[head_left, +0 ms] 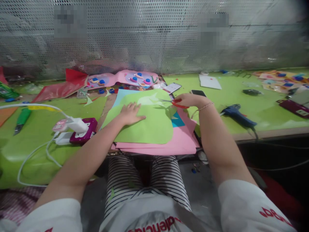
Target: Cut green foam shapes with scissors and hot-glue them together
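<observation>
A sheet of light green paper [149,129] with rounded corners lies before me on the table. My left hand [131,114] rests flat on its left part, fingers spread. Red-handled scissors [177,103] are in my right hand [189,100], above the sheet's right edge, with the blades pointing left. Close to the blade tips lies a pale, pointed paper scrap [149,99]. Pink paper [184,141] sticks out under the green sheet, along with pieces of blue paper [178,120].
On the left are a purple power socket [90,129] with white plugs and a green utility knife [22,120]. A blue glue gun [238,116] lies to the right. Phones [198,93] and decorated pink pieces [137,79] sit further back, before a perforated metal panel [145,38].
</observation>
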`<state>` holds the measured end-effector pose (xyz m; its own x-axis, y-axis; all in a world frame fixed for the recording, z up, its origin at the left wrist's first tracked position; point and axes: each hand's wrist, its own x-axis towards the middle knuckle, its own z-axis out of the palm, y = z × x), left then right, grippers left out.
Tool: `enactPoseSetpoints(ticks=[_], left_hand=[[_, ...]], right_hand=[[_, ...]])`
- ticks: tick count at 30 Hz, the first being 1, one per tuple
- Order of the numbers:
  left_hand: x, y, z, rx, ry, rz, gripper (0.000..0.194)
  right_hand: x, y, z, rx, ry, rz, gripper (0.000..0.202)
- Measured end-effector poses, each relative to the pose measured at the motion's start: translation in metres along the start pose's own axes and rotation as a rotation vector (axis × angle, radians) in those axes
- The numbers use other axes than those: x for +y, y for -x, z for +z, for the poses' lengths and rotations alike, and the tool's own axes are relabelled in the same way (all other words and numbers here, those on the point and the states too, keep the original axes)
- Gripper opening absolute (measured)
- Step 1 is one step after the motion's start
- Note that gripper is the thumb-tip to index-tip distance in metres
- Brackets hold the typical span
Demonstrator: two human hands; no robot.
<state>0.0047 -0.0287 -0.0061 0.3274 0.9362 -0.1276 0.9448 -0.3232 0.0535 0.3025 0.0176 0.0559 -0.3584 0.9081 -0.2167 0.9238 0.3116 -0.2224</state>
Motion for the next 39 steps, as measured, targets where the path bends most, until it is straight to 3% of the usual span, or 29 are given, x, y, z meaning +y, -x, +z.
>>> enactPoseSetpoints(ticks=[3, 7, 21, 39], left_hand=[[0.001, 0.000, -0.002, 0.013, 0.001, -0.017, 0.096], [0.003, 0.002, -0.006, 0.016, 0.011, -0.024, 0.096], [0.002, 0.002, -0.005, 0.101, 0.002, -0.050, 0.100], [0.003, 0.003, -0.005, 0.097, 0.026, -0.064, 0.101]], right_hand=[[0.000, 0.001, -0.001, -0.100, -0.008, 0.075, 0.049], [0.000, -0.003, 0.001, -0.139, -0.017, 0.049, 0.051], [0.005, -0.006, 0.002, -0.102, -0.031, 0.041, 0.046], [-0.001, -0.005, 0.005, -0.139, -0.149, -0.017, 0.051]])
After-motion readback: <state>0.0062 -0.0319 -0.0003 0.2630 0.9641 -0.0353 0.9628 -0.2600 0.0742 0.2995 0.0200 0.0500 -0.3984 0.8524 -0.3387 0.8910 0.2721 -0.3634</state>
